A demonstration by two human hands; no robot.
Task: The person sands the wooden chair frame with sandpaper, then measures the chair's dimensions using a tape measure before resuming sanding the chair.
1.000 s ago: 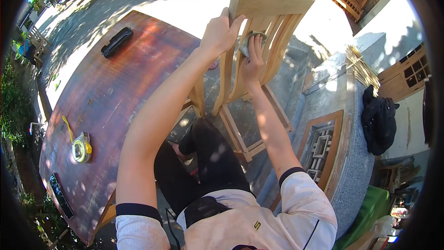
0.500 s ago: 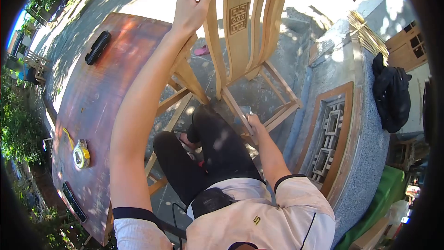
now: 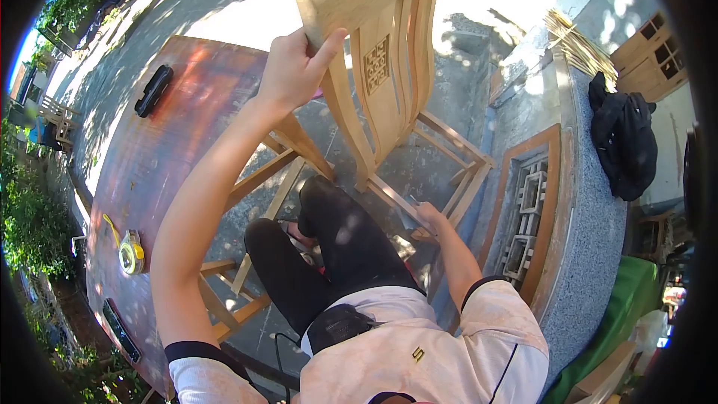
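A pale, unpainted wooden chair [image 3: 360,133] with a slatted back and a carved square panel [image 3: 377,66] stands tilted in front of my knees. Its seat frame has no seat board. My left hand [image 3: 290,78] is closed around the upper corner of the backrest, thumb on the near side. Lower down, my right hand [image 3: 432,218] is closed beside the chair's near rail [image 3: 393,196]. A thin, light-coloured thing pokes out of its fingers, too small to name. The fingers partly hide it.
A reddish-brown wooden table [image 3: 179,172] on my left bears a tape measure [image 3: 132,254], a black case [image 3: 154,90] and another dark object [image 3: 120,329]. To my right, a stone ledge [image 3: 587,247] holds a black bag [image 3: 624,138] and a bundle of sticks [image 3: 576,41].
The chair's back has swung and tilted toward me, its top rail now showing more. My left hand has come lower with it; my right hand has shifted slightly right and down.
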